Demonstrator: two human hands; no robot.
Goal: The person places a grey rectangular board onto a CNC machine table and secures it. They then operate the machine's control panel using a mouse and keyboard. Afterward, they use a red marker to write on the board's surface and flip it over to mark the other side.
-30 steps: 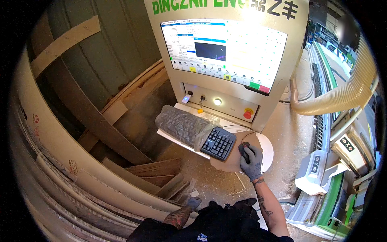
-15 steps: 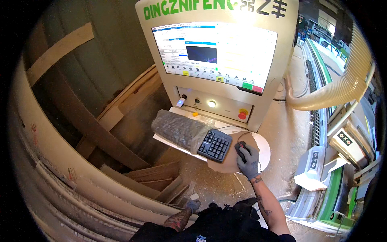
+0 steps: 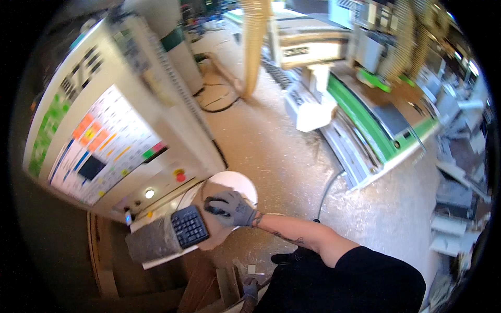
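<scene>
Largest first: a long machine with a green bed (image 3: pixel 360 112) stands across the dusty floor (image 3: pixel 282 177), upper right, a pale ribbed hose (image 3: pixel 253 52) hanging near it. At left, a cream control cabinet (image 3: pixel 167 141), appearing tilted in this view, its lit screen (image 3: pixel 104 146) too blurred to read. Below the screen, a white shelf (image 3: pixel 244 183) with a rounded right end carries a brown sheet (image 3: pixel 222 237) and a black keyboard (image 3: pixel 190 227), whose left part is under a cloudy plastic cover (image 3: pixel 153 240). Right hand (image 3: pixel 235 208), grey-gloved, reaches over the sheet, fingers curled around a dark mouse (image 3: pixel 216 209); the mouse sits on the sheet, just right of the keyboard. Left hand (image 3: pixel 251 288), also gloved, hangs low near the bottom edge; whether its fingers are apart or together cannot be told. A small white piece (image 3: pixel 251 269) shows just above it. Step in hand, by judgement: working the machine's controls by mouse. Next move would seem to call for a light, level grip and eyes on the pointer.
</scene>
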